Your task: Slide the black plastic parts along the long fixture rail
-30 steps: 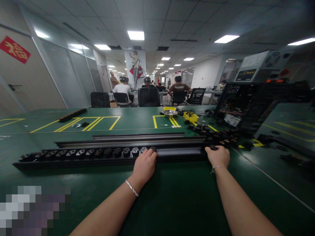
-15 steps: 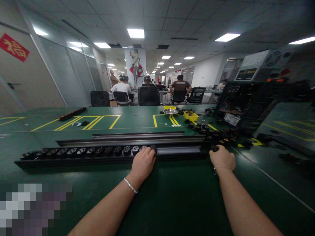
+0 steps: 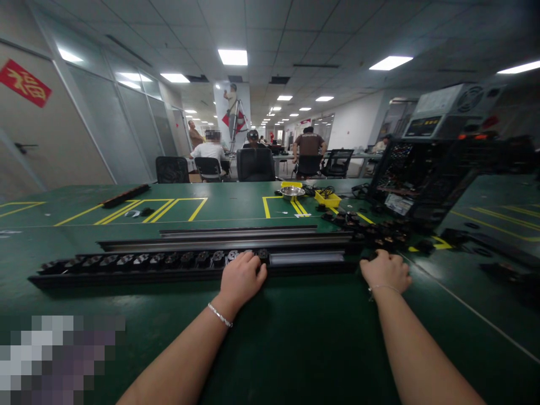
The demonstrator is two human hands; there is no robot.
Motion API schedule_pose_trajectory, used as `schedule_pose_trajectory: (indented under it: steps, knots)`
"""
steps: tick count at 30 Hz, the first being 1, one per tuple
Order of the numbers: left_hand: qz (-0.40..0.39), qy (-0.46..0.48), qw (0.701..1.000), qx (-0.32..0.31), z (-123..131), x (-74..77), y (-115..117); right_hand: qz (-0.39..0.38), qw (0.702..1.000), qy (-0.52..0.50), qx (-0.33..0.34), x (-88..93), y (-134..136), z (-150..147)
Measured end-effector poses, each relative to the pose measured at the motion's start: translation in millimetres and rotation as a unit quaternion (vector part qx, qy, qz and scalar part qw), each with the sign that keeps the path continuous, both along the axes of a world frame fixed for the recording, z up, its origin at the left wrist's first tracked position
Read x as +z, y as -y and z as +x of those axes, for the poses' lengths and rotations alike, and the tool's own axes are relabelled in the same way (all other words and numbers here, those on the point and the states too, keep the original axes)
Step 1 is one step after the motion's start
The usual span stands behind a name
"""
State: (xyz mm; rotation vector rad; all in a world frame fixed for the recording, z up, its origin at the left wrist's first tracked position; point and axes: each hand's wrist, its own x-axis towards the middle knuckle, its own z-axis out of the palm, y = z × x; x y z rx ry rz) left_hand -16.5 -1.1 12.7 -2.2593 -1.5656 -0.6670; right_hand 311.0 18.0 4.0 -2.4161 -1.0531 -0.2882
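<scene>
A long black channel (image 3: 126, 278) lies across the bench in front of me, with a row of black socket-like modules (image 3: 185, 259) filling its left and middle part. Bare pale lining (image 3: 307, 258) shows in its right part. My left hand (image 3: 242, 275) is closed over the channel's front edge at the last modules, its fingertips hidden behind the knuckles. One module (image 3: 263, 256) stands just right of those fingers. Off the channel's right end, my right hand (image 3: 385, 273) is closed on a small black part (image 3: 369, 256), mostly covered by the fingers.
Two more rails (image 3: 228, 244) lie behind the channel. A heap of black parts (image 3: 383, 232) is beyond my right hand. Farther back are a metal bowl (image 3: 292, 193), a yellow tray (image 3: 327, 199) and an open computer case (image 3: 409, 180). People sit beyond the bench.
My left hand has shifted slightly left along the channel, uncovering the rightmost module. The right hand stays near the same place, its fingers slightly more raised.
</scene>
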Motion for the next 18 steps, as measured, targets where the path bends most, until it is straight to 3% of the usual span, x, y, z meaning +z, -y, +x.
schedule_pose_trajectory:
  steps: [3,5,7,11,14,18]
  knots:
    - [0.01,0.005,1.0,0.006,0,-0.5,0,0.107,0.993,0.037,0.044,10.5,-2,-15]
    - [0.013,0.013,1.0,0.006,1,-1.2,-1,0.159,0.975,0.068,0.14,17.4,-3,-35]
    - [0.015,0.021,1.0,0.007,1,-2.3,-2,0.17,0.949,0.077,0.253,21.2,-4,-63]
    - [0.017,0.032,0.999,0.009,1,-4.5,-3,0.117,0.891,0.017,0.438,18.0,-5,-127]
    - [0.022,0.04,0.999,0.01,1,-5.4,-3,0.072,0.875,-0.035,0.477,12.5,-7,-166]
    - [0.028,0.055,0.998,0.006,1,-5.4,-4,0.008,0.891,-0.055,0.451,9.0,-9,-193]
